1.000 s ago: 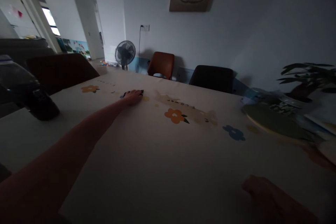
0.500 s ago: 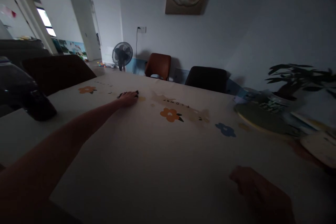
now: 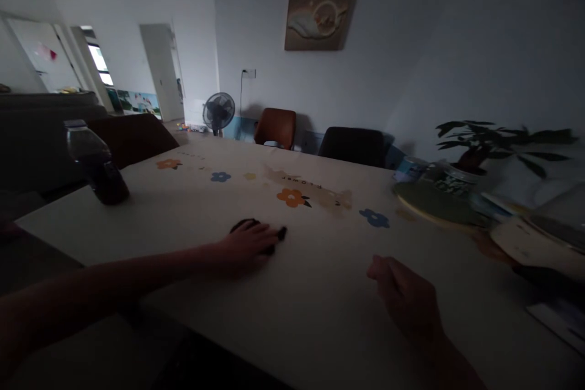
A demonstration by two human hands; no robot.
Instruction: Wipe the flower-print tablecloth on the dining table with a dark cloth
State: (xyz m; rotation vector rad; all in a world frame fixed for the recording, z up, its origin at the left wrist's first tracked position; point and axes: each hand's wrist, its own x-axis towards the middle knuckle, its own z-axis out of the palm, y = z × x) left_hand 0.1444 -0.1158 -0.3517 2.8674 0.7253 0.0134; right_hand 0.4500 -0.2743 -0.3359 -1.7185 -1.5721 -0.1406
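Note:
My left hand [image 3: 247, 242] lies palm down on a small dark object [image 3: 274, 237] on the table, fingers spread over it; what the object is cannot be made out in the dim light. My right hand [image 3: 404, 298] rests on the cloth at the lower right, fingers loosely curled with nothing in them. The table [image 3: 320, 292] is covered by a pale cloth printed with orange and blue flowers [image 3: 291, 197].
A plastic bottle with dark liquid [image 3: 95, 163] stands at the table's left edge. A green plate [image 3: 434, 204], jars, papers and a potted plant [image 3: 493, 140] crowd the right side. Chairs [image 3: 275, 127] stand behind the table; a fan [image 3: 218, 111] stands on the floor.
My left hand has drawn the dark object from the far middle of the table back toward me. My right hand has shifted left and up. The view has swung up and left.

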